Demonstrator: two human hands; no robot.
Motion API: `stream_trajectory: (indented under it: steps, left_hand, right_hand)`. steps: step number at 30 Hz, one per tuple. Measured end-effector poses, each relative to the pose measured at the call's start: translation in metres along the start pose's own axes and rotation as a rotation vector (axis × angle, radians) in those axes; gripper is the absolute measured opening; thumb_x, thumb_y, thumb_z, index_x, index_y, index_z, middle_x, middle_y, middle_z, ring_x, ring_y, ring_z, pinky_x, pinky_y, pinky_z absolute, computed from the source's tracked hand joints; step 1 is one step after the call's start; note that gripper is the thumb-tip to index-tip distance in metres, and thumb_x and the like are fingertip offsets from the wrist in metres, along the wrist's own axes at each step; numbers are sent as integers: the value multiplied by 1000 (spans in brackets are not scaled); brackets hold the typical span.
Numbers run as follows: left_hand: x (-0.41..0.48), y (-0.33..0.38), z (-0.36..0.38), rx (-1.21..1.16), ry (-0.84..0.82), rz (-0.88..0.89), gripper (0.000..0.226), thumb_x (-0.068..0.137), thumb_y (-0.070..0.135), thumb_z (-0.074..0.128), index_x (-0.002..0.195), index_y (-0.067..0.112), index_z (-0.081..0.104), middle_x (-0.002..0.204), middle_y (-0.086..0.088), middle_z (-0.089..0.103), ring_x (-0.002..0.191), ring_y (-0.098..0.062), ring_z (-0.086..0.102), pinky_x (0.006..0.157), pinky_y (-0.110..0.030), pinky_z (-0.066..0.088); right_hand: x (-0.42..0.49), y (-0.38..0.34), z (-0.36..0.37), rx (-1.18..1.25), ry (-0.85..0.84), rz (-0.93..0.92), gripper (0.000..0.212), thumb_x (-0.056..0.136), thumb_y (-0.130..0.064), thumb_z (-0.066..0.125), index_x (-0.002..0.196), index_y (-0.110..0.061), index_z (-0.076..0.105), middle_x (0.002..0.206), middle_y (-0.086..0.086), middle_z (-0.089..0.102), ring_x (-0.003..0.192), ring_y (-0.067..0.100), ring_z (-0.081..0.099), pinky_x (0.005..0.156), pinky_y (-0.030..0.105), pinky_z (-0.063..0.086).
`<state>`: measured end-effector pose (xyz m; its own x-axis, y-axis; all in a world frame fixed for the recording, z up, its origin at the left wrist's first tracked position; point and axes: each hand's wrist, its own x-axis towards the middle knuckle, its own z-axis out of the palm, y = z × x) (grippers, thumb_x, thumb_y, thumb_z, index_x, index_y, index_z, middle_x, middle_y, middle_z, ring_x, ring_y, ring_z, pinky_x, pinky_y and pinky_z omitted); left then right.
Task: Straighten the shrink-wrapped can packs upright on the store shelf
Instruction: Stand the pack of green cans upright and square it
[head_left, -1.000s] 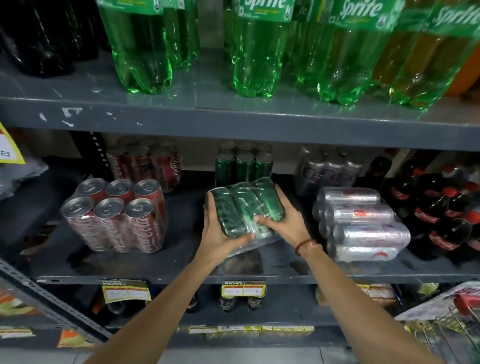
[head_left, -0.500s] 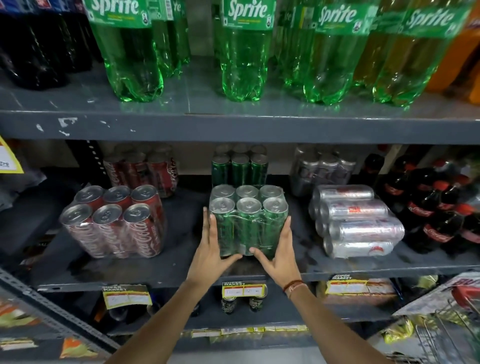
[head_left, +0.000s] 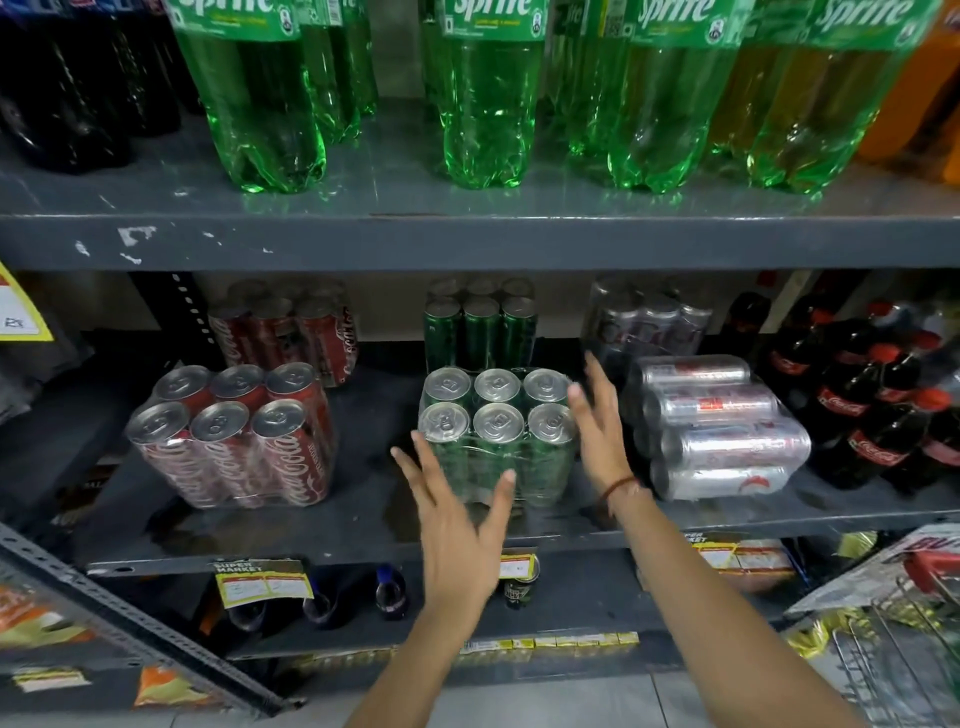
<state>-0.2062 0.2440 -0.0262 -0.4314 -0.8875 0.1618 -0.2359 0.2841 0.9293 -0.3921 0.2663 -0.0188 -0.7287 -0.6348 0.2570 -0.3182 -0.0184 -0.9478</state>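
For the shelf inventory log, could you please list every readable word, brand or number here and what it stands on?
"Sprite": green bottles, top shelf.
"Coca-Cola": red can pack, front left.
"Coca-Cola": dark bottles, right.
"SUPER MARKET": shelf-edge price tag; its prices are too small to read.
"2x", roughly: yellow sign, blurred.
Silver can pack, lying down: label unreadable.
Green can pack: no legible text.

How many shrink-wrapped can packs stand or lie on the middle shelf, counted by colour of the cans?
Red can packs: 2, one in front, one behind.
Green can packs: 2, one in front, one behind.
Silver can packs: 2, the front one lying on its side.
Total: 6 packs.
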Motion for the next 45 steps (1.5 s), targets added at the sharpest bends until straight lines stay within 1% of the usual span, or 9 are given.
stream_trajectory:
  steps: [5, 10, 14, 17, 21, 28, 35, 40, 45]
  left_hand:
    - [23, 30, 31, -78, -79, -323, 107, 71, 73, 50, 138, 42, -27, 146, -12, -43, 142, -44, -12, 113, -55, 10]
    - [58, 18, 33, -37, -46, -325, 110, 70, 69, 58, 143, 40, -19, 149, -19, -36, 139, -51, -11, 112, -59, 8]
    - [100, -2, 3, -184, -155, -135, 93, 78, 46, 68, 145, 42, 4, 154, -10, 25, 141, -30, 25, 111, -41, 30]
    - [137, -7, -22, -286, -380, -109, 57, 84, 27, 66, 134, 34, 39, 123, 2, 61, 106, -12, 62, 83, -19, 51]
    - [155, -8, -41, -210, -460, -253, 45, 87, 36, 60, 130, 22, 54, 128, -6, 62, 97, -8, 61, 76, -23, 48]
    - [55, -1, -19, -248, 282, -51, 53, 89, 30, 59, 136, 14, 40, 140, -9, 41, 126, -20, 44, 95, -15, 35]
    - [25, 17, 35, -29, 37, -185, 119, 68, 43, 78, 147, 31, -11, 153, -18, -28, 143, -40, -14, 113, -54, 7]
    - [58, -1, 13, -13, -3, -125, 122, 59, 24, 87, 148, 29, 4, 156, -22, -10, 144, -40, -7, 114, -54, 13]
    - [116, -19, -40, 42, -359, 18, 114, 53, 19, 90, 145, 29, 24, 145, 5, 34, 132, -13, 34, 102, -22, 29]
  right_hand:
    - [32, -9, 3, 15, -307, 185, 63, 81, -62, 45, 136, -33, 44, 141, -5, 46, 131, 14, 41, 112, 38, 30]
    - [2, -8, 16, 66, -45, 137, 46, 88, -51, 47, 124, -23, 56, 124, -3, 58, 119, 13, 52, 110, 43, 36]
    - [-50, -10, 48, -116, 290, 43, 54, 90, -55, 37, 131, -21, 49, 124, 5, 54, 118, 19, 47, 101, 29, 32]
    - [-86, -21, 81, -204, 405, 48, 60, 87, -60, 30, 134, -26, 45, 125, 7, 49, 107, 8, 35, 91, 26, 27]
    - [-104, -24, 98, -230, 322, -34, 58, 88, -62, 30, 133, -28, 45, 117, 1, 42, 110, 14, 39, 93, 27, 31]
    - [-32, -23, 58, -131, 202, -78, 51, 89, -46, 53, 131, -17, 47, 125, 3, 38, 122, 20, 43, 106, 30, 31]
    - [40, -30, 42, -98, -218, 232, 66, 81, -60, 56, 139, -31, 41, 146, 7, 28, 137, 24, 32, 107, 31, 25]
    - [21, -18, 54, -65, 47, 184, 52, 83, -54, 58, 128, -28, 55, 125, 1, 38, 130, 25, 35, 109, 33, 26]
    - [-16, -13, 57, -368, 232, 101, 51, 83, -48, 62, 127, -23, 55, 131, 15, 41, 118, 33, 36, 103, 41, 30]
